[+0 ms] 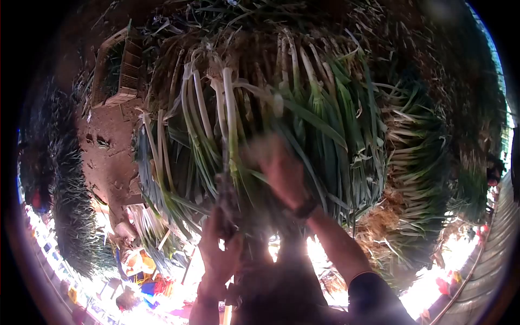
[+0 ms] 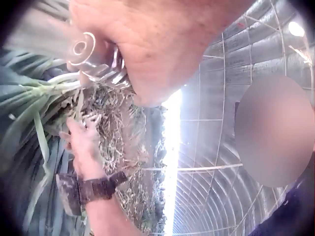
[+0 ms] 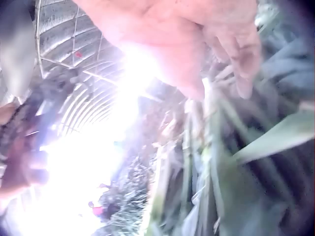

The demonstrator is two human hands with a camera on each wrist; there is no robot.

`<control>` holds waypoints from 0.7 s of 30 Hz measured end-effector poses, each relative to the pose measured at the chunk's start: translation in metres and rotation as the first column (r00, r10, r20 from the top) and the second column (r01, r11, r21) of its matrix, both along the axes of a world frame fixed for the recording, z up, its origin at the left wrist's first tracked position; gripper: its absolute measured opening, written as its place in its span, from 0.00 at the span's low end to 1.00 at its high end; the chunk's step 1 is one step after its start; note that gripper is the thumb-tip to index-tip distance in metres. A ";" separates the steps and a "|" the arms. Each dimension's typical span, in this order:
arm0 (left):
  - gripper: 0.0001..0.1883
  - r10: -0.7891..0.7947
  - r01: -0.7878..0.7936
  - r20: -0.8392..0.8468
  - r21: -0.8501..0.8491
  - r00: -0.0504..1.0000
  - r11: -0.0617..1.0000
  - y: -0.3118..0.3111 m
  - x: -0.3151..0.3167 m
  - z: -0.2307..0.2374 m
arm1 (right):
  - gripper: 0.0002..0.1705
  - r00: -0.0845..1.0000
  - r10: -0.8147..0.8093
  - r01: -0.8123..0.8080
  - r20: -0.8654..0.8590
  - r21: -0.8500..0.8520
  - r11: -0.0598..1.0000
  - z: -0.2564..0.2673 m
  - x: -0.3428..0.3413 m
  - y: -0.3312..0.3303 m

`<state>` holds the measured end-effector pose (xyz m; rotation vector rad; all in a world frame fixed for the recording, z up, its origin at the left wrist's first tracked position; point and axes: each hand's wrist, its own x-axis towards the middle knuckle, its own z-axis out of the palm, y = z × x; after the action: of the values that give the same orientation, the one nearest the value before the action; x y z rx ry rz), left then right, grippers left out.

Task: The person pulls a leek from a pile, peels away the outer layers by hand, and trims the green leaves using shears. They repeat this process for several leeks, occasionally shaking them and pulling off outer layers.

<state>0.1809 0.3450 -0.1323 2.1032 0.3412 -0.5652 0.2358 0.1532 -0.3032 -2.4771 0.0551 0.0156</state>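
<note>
Leeks [image 1: 319, 114] lie in a broad heap in front of me, with pale stems at the far side and green leaves towards me. My left hand [image 1: 219, 252] grips a metal tool [image 2: 96, 56] with a ring-shaped end and a ribbed, coil-like body; its exact kind cannot be told. Over the middle of the heap, my right hand [image 1: 279, 168] is blurred in the head view. The right wrist view shows the right hand [image 3: 197, 44] with loose, parted fingers close above a leek stem [image 3: 206, 103]. A watch-like band [image 1: 305, 208] circles the right wrist.
At the upper left stands a slatted crate [image 1: 129, 70] on bare soil [image 1: 108, 138]. More leeks [image 1: 414, 162] are stacked on the right, and a long dark-green row [image 1: 70, 179] runs along the left. A ribbed tunnel roof [image 2: 211, 142] arches overhead. Another person appears in the left wrist view.
</note>
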 end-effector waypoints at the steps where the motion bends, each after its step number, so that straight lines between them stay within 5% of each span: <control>1: 0.35 -0.050 0.050 0.027 -0.002 0.998 0.999 -0.007 -0.002 -0.003 | 0.50 0.993 -0.109 0.111 0.034 -0.073 0.991 -0.006 0.018 -0.028; 3: 0.35 -0.144 0.144 0.098 0.011 0.985 0.989 -0.013 -0.014 -0.017 | 0.50 0.973 -0.162 0.214 0.168 -0.368 0.905 -0.040 0.038 -0.090; 5: 0.38 -0.230 0.223 0.265 0.055 0.936 0.973 -0.016 -0.031 -0.037 | 0.42 0.969 -0.180 0.100 -0.171 -0.395 0.913 -0.041 0.050 -0.141; 7: 0.38 -0.254 0.247 0.194 0.058 0.948 0.967 -0.021 -0.029 -0.036 | 0.27 0.935 -0.109 -0.026 -0.336 -0.373 0.927 -0.054 0.059 -0.182; 10: 0.38 -0.298 0.292 0.126 0.064 0.946 0.954 -0.025 -0.020 -0.034 | 0.16 0.927 -0.119 -0.033 -0.356 -0.394 0.919 -0.022 0.083 -0.215; 12: 0.38 -0.443 0.421 0.259 0.136 0.859 0.897 -0.026 -0.015 -0.034 | 0.14 0.945 -0.159 0.020 -0.285 -0.437 0.899 0.018 0.116 -0.223; 13: 0.38 -0.444 0.424 0.256 0.133 0.858 0.896 -0.026 -0.015 -0.036 | 0.13 0.990 -0.097 0.034 -0.098 -0.508 0.860 0.035 0.137 -0.225; 14: 0.38 -0.461 0.440 0.230 0.137 0.857 0.887 -0.027 -0.017 -0.038 | 0.14 0.977 -0.169 0.093 -0.129 -0.456 0.885 0.065 0.166 -0.215; 16: 0.38 -0.482 0.461 0.192 0.146 0.855 0.876 -0.028 -0.018 -0.042 | 0.20 0.905 0.112 0.020 0.410 -0.306 0.952 0.104 0.220 -0.193; 18: 0.39 -0.441 0.435 0.145 0.073 0.886 0.897 -0.031 -0.019 -0.045 | 0.32 0.704 0.137 -0.195 0.697 0.004 0.981 0.126 0.246 -0.149; 19: 0.39 -0.441 0.435 0.143 0.074 0.886 0.897 -0.033 -0.021 -0.046 | 0.32 0.705 0.135 -0.195 0.696 0.006 0.981 0.096 0.239 -0.156; 21: 0.40 -0.417 0.416 0.159 0.043 0.895 0.909 -0.041 -0.021 -0.051 | 0.43 0.931 0.037 0.078 0.364 -0.295 0.952 -0.010 0.215 -0.171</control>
<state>0.1599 0.3044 -0.1834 2.2244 -0.2127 -0.6284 0.4506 -0.0180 -0.3131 -2.7444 -0.0831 -0.5009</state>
